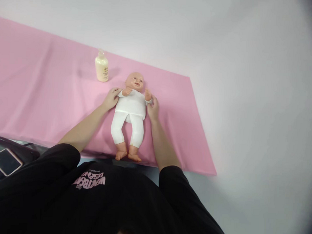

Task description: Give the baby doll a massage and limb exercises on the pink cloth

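A baby doll in a white top and white trousers lies on its back on a pink cloth, head away from me. My left hand rests against the doll's shoulder and sleeve on the left side. On the other side my right hand touches the doll's wrist and sleeve. Both hands press at the doll's sides with fingers curled around the fabric.
A cream lotion bottle with a pump stands on the cloth behind and left of the doll. A phone lies on a dark object at the lower left. A white surface spreads beyond the cloth's right edge.
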The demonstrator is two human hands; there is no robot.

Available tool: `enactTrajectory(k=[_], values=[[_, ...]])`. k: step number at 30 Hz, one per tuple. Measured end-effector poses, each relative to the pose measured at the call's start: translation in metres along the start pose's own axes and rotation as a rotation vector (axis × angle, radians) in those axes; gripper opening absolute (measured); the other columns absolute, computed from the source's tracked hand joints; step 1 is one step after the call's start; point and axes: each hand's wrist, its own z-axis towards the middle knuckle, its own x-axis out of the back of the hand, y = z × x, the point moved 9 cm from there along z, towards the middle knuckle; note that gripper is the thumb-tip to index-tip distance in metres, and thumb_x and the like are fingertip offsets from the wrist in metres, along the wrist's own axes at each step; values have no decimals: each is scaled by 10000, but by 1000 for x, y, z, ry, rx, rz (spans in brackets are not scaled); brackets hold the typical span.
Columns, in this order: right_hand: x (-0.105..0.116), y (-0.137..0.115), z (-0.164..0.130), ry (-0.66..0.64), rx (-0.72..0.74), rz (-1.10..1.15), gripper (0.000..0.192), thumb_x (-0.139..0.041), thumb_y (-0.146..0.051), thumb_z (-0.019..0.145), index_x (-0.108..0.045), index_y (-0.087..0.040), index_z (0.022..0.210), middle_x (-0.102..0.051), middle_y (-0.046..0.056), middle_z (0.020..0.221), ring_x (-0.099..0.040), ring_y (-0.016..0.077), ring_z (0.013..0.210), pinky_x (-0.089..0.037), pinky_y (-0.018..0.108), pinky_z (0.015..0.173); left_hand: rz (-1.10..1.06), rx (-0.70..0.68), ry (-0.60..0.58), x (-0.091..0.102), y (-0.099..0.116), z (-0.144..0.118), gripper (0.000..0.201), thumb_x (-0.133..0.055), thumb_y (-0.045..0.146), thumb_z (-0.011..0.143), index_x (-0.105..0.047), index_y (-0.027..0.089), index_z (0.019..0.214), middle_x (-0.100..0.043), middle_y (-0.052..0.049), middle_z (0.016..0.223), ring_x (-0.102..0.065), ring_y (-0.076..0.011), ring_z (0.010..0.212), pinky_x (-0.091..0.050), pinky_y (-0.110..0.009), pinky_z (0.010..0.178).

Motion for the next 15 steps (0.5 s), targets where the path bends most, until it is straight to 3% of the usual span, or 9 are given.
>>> enactTrajectory(k=[5, 15], values=[[-4, -20, 0, -34, 20, -79, 561, -503, -105, 855, -793, -256, 1311, -828, 84, 1402, -716, 271, 1366, -537, 515, 1329, 0, 4, -21, -2, 0, 0, 675, -550, 127, 890, -728, 184, 1538, -700, -171, 1504, -634, -354, 1436, -462, -572, 1329], [1, -23, 1, -24, -68, -34, 527, -551, -129, 863, -785, -277, 1311, -811, 79, 1413, -691, 276, 1395, -498, 544, 1360, -194, 72, 70, 5, 1, 1, 577, -646, 146, 843, -813, 231, 1389, -754, -136, 1390, -663, -361, 1364, -468, -590, 1325]])
